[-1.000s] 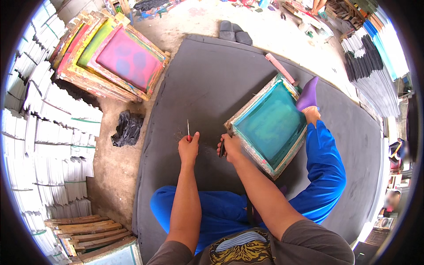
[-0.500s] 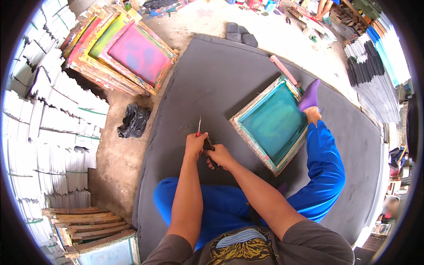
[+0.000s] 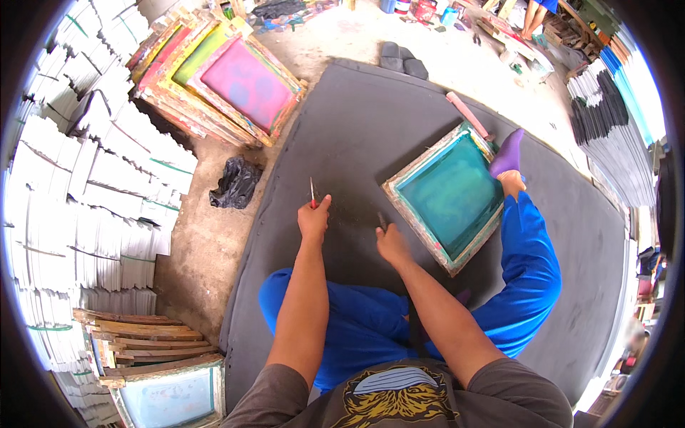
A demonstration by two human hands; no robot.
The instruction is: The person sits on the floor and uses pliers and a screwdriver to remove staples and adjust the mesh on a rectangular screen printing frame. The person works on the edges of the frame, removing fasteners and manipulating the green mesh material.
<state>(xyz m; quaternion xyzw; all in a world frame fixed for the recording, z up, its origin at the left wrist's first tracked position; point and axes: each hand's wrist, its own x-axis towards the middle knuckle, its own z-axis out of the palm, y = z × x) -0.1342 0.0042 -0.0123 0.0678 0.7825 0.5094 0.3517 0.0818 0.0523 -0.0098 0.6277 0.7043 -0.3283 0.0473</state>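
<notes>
With the clock face centred between the hands, the dark grey mat (image 3: 342,135) formed the largest element and bore the seated person; stacks of white sheets (image 3: 121,228) rose at 9 o'clock, and a pile of paint-stained frames (image 3: 246,89) leaned between 10 and 11. On the mat at 2 o'clock lay a framed teal screen (image 3: 449,192), tilted in plan, its nearest side apart from the right hand. A crumpled black bag (image 3: 236,183) sat on the floor near 10 o'clock. The purple-socked foot (image 3: 508,151) stood at the screen's far right corner, contact uncertain; a pink bar (image 3: 469,115) lay just beside that corner. The left hand (image 3: 312,220), at 9 o'clock, was closed around the red handle of a slim metal tool (image 3: 312,192), its tip toward 12. The right hand (image 3: 394,244), between 3 and 4, was curled about a dark tool (image 3: 382,220), mostly hidden by the fingers. Likely hazards, by judgement: a wide swing of the right hand toward 2 o'clock could have nicked the mesh; a slip as the two tools met could have cut a finger; a shifted leg could have nudged the screen.
</notes>
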